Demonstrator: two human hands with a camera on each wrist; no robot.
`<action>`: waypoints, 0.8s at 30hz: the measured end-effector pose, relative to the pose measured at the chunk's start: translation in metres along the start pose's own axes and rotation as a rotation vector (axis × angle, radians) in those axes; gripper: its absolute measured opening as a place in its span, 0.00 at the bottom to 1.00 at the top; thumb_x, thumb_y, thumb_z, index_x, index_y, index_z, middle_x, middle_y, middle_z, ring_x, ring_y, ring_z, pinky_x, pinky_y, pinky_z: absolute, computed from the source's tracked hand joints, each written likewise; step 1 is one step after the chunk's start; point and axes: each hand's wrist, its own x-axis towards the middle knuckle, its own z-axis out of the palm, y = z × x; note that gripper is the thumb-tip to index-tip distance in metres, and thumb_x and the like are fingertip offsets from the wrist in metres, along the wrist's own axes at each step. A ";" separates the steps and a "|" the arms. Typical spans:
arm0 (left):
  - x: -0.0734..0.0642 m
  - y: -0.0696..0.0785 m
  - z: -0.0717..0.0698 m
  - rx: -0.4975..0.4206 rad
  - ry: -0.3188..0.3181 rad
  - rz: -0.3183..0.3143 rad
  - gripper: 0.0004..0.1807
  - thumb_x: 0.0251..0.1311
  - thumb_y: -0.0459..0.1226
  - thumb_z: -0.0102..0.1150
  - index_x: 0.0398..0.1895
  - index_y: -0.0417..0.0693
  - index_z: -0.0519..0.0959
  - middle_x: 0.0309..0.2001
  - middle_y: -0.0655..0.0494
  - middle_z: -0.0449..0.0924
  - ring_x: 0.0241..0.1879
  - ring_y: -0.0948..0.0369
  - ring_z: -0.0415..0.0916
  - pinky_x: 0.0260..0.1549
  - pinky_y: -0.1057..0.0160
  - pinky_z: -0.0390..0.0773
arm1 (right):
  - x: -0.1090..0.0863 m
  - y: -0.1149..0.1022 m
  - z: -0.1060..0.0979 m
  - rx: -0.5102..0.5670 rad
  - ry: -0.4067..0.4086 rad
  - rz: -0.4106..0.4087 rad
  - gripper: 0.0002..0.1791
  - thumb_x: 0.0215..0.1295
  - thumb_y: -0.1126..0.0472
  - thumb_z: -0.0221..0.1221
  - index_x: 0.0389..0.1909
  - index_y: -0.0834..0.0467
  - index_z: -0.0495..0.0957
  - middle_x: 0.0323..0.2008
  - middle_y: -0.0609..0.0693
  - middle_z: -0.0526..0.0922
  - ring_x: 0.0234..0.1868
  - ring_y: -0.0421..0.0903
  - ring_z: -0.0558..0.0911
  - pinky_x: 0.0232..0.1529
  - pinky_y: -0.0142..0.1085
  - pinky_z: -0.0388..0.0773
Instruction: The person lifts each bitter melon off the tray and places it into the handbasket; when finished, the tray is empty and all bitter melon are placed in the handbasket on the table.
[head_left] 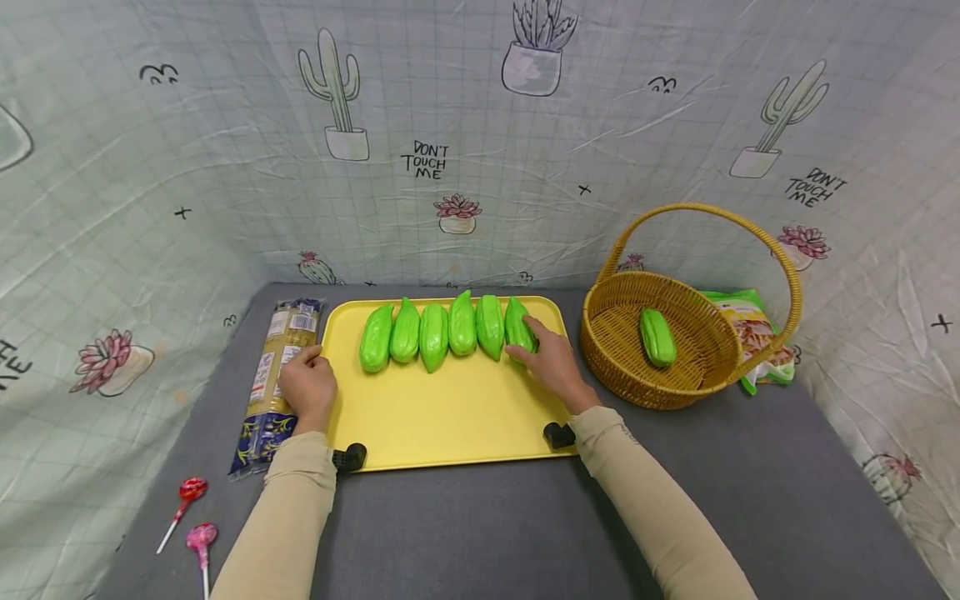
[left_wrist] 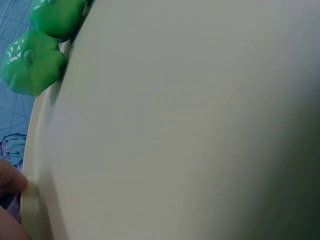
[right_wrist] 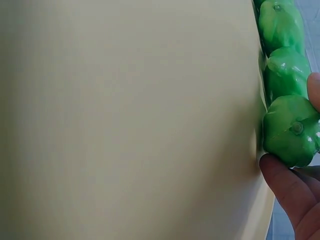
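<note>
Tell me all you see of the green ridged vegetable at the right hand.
The glossy green ridged vegetable, elongated and plastic-looking, shows a round nub at its near end. Rightmost of six in a row, it points toward the far rim of the yellow rectangular tray, held by the right hand.

Six glossy green vegetables (head_left: 435,335) — ridged, elongated — lie side by side on a yellow tray (head_left: 450,417).

Pink lolly (head_left: 202,536) btm cut off
</note>
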 end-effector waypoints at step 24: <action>0.001 -0.001 -0.002 -0.010 -0.023 -0.015 0.20 0.72 0.31 0.44 0.59 0.35 0.82 0.60 0.34 0.80 0.61 0.38 0.75 0.62 0.41 0.74 | -0.005 -0.007 -0.022 0.000 0.067 -0.055 0.41 0.67 0.47 0.65 0.77 0.58 0.63 0.64 0.66 0.79 0.57 0.62 0.83 0.55 0.52 0.81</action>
